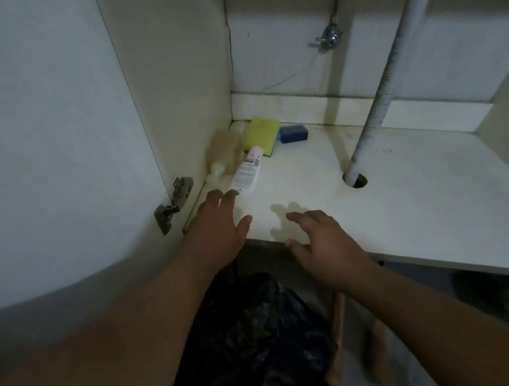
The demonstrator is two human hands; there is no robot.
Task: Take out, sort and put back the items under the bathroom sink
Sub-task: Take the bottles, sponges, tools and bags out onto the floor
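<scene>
Four things lie in the cabinet's back-left corner, white tube (246, 173), blurry pale bottle (225, 154), yellow sponge (262, 135), blue sponge (294, 133); both hands, left (219, 225) and right (322, 242), spread and holding nothing

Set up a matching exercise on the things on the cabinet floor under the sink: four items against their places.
Items:
1. yellow rectangular sponge
2. blue rectangular scrub block
3. white plastic tube
4. white corrugated drain hose

Places:
A. runs into the hole in the shelf
B. lying nearest the left hand
C. in the back left corner
D. just right of the sponge

Pairs: 1-C, 2-D, 3-B, 4-A
</scene>
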